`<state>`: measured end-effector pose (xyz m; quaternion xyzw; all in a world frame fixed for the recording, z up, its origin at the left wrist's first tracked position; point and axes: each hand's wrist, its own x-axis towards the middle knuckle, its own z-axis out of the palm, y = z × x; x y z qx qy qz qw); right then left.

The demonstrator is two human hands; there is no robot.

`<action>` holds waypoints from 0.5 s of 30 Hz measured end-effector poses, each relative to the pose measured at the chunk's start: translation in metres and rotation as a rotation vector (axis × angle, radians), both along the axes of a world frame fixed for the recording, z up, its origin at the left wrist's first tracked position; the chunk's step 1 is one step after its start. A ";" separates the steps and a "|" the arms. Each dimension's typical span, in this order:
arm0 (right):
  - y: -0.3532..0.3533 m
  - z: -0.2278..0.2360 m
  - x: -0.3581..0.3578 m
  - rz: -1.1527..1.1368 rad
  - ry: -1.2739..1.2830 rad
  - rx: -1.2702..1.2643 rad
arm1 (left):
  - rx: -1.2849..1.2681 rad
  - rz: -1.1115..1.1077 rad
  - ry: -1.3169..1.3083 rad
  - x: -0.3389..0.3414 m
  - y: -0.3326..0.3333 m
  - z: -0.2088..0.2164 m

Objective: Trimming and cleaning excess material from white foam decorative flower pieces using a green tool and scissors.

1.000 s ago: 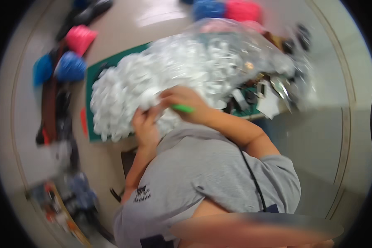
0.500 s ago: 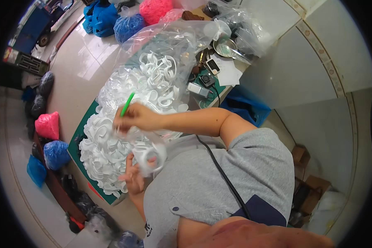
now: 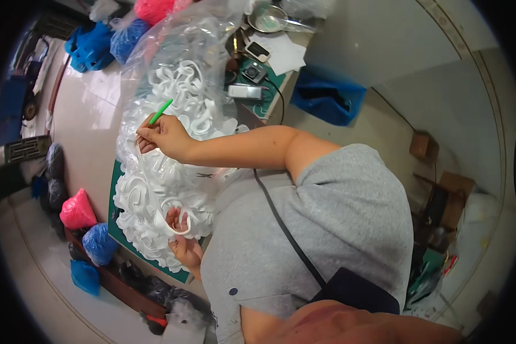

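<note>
Since half a second ago the view has swung a little, and the right hand point(image 3: 165, 137) has risen from the middle of the white heap toward its upper part, while the left hand point(image 3: 180, 241) has slid down to the heap's lower edge. Far left in the frame, a pink bag point(image 3: 77, 211) and blue bags point(image 3: 99, 243) lie on the floor beside the green-topped counter point(image 3: 120, 235). On that counter sits the big heap of white plastic rings point(image 3: 166, 189), spilling from a clear plastic sack point(image 3: 178, 40) toward the upper middle. At the lower middle, the left hand is closed around a single white ring point(image 3: 175, 215), fingers curled through its loop, right at the edge of the heap and close to the grey shirt. Above it, the right hand is closed on a green pen-like tool point(image 3: 161, 111), whose tip points up and to the right, and its fingers also pinch a thin white strand at the heap's left side; whether that strand belongs to the ring below cannot be told. Doing this well likely means keeping the held ring steady and clear of its neighbours, and working the tool in short, controlled strokes so that nothing tangles. Further right, small devices point(image 3: 252, 71) and a sheet of paper point(image 3: 284, 54) rest on the counter's far end, then a blue bag point(image 3: 327, 100) on the floor and cardboard boxes point(image 3: 441, 189) at right.
</note>
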<state>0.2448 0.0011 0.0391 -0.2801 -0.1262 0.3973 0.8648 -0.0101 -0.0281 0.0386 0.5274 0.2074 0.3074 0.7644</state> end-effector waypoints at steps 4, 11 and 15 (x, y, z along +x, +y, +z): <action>-0.001 -0.038 -0.004 -0.057 0.110 -0.100 | 0.001 -0.007 0.086 -0.007 0.007 0.008; -0.027 -0.008 -0.003 0.548 -0.261 0.078 | -0.446 0.008 -0.090 -0.007 0.031 0.010; -0.032 -0.006 0.006 0.472 -0.324 -0.245 | -0.221 0.223 -0.007 0.012 0.023 0.011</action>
